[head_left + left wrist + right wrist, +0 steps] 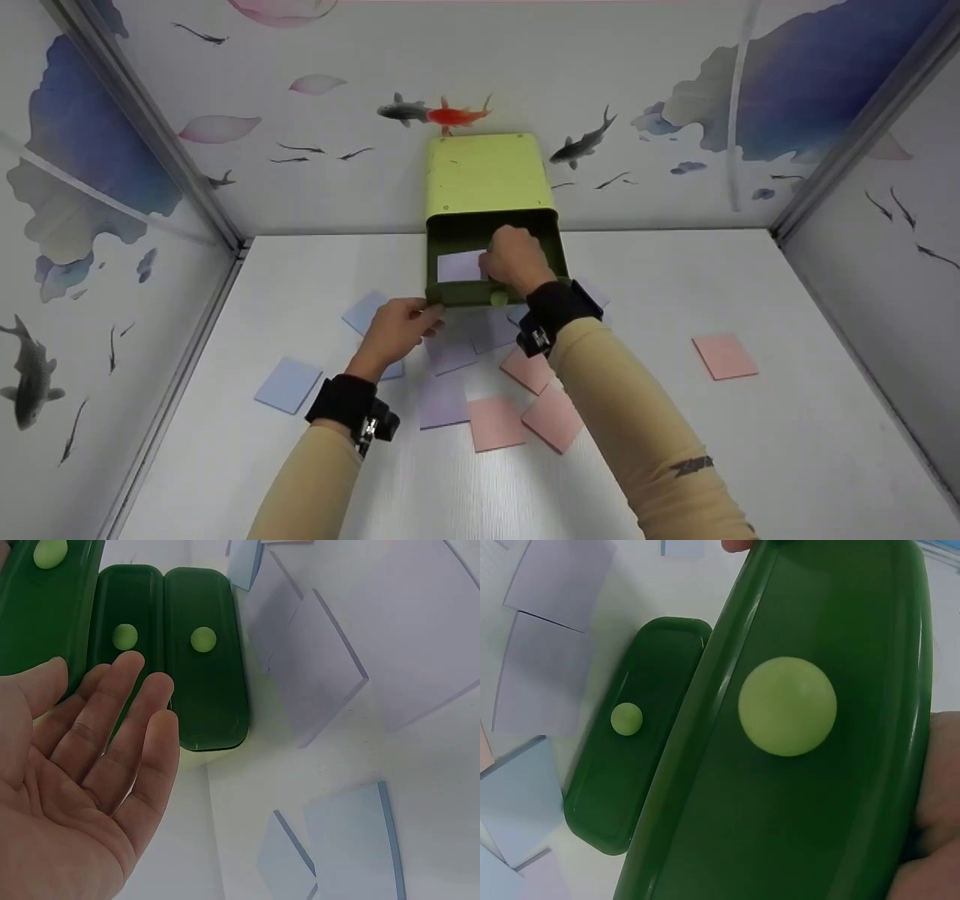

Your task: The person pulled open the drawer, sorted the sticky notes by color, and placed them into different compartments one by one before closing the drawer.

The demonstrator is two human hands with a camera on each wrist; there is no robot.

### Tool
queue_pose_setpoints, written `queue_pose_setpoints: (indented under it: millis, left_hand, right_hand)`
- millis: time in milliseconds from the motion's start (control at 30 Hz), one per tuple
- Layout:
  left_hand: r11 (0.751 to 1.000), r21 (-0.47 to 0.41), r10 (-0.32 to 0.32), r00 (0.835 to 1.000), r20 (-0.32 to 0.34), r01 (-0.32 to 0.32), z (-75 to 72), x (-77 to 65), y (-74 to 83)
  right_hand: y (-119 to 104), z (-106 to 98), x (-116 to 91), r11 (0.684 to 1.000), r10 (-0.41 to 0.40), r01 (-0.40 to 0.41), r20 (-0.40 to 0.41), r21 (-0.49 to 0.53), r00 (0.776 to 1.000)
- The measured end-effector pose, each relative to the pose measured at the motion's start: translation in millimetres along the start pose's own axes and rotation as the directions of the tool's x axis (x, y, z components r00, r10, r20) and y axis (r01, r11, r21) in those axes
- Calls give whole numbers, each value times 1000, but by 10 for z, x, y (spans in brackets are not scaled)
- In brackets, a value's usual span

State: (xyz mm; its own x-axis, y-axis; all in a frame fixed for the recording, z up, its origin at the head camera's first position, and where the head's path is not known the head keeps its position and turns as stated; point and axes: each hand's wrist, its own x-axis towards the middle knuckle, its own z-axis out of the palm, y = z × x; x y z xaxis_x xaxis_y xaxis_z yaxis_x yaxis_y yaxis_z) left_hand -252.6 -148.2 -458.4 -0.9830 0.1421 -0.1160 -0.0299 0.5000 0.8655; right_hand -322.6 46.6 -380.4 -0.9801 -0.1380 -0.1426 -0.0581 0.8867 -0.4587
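Note:
A yellow-green cabinet (pixel 487 172) stands against the back wall, its dark green top drawer (pixel 457 294) pulled out. Inside the drawer lies a lilac pad of sticky notes (pixel 459 266). My right hand (pixel 517 259) reaches into the drawer with curled fingers and holds the pad's right end; its fingertips are hidden. At the drawer's front left corner, my left hand (pixel 397 326) holds the edge between thumb and index finger. In the left wrist view the other fingers of the left hand (pixel 97 765) stay loose. A round light green knob (pixel 787 706) sits on the drawer front.
Two lower drawers, including the bottom one (pixel 206 690), are closed. On the white table lie several lilac pads (pixel 444 401), blue pads (pixel 289 385) and pink pads (pixel 498 424). One pink pad (pixel 724 356) lies far right. Patterned walls enclose the table.

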Motion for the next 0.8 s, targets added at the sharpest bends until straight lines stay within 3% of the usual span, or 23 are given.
queue_pose_setpoints:
  millis: [167, 433, 800]
  left_hand:
    - [1000, 10, 4, 1000, 1, -4, 4, -1, 20]
    - [1000, 11, -20, 1000, 4, 20, 7, -3, 29]
    - [1000, 9, -12, 1000, 20, 12, 17, -42, 26]
  right_hand:
    - [22, -19, -42, 1000, 9, -9, -2, -20, 1000]
    - [71, -107, -98, 997, -54, 54, -17, -48, 998]
    - [302, -503, -255, 973, -217, 219, -37, 76, 976]
